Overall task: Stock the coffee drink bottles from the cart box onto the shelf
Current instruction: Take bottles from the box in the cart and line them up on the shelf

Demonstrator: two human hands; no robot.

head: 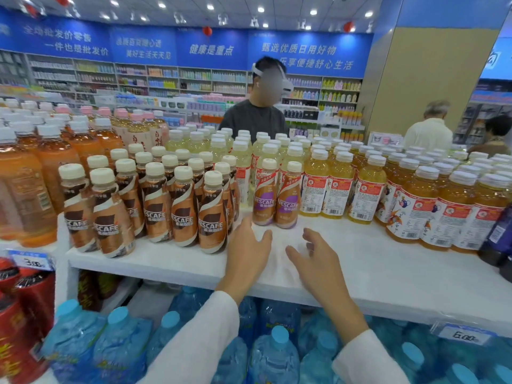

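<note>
Plainly, from the head view, both hands are empty and a little apart; the left hand (246,245) and the right hand (315,261) reach forward with fingers loosely spread, over a bare stretch of the white shelf (360,267) near the middle of the picture. At about nine o'clock from the hands stands a dense block of brown-labelled coffee bottles (182,200), several rows deep and all upright; at twelve o'clock, just beyond the left fingertips, two purple-labelled coffee bottles (277,195) stand side by side and touching, whether the fingers touch them I cannot tell. Toward two o'clock the yellow tea bottles (340,187) fill the shelf, and at six o'clock, below the board, lie blue water jugs (277,353). A person (255,117) in a dark top stands behind the display at twelve o'clock. The cart box is out of view, so what it holds cannot be told. By my judgement the brown kind is largely stocked while the purple kind has only begun; the open patch in front of those two looks meant for more, so further trips to the box seem due.
</note>
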